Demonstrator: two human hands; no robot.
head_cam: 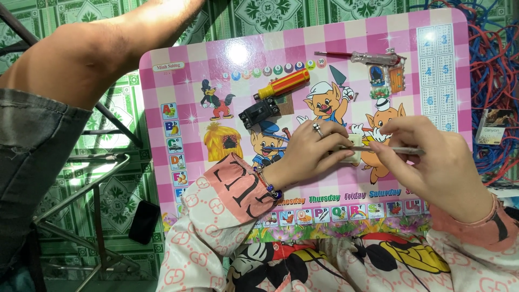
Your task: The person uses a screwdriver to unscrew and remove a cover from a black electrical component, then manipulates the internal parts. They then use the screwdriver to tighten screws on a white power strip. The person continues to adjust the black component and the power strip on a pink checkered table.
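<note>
Left hand (316, 147) lay curled over a small cream plastic part (354, 150), fingers closed on it, pinning it to the pink checkered desk (378, 48) near the middle. Ring on one finger, beaded bracelet (268, 185) at the wrist. Right hand (432, 162) pinched shut on a thin metal tool (403, 151), held roughly level, tip pointed left at the cream part; could not tell whether tip touched it.

Further up the desk: orange-and-yellow-handled screwdriver (282, 85) lying at a slant, black plastic block (260, 113) just below it, apart from both hands. Clear-handled screwdriver (363, 56) with red shaft lay near the top edge, well apart from the work. Dark phone (144, 221) on the green patterned floor (270, 13) left of the desk, beside a metal frame (81, 189). Tangle of red and blue wires (494, 59) off the right edge of the desk. Another person's bare arm (102, 48) crossed the upper left, clear of the desk things.
</note>
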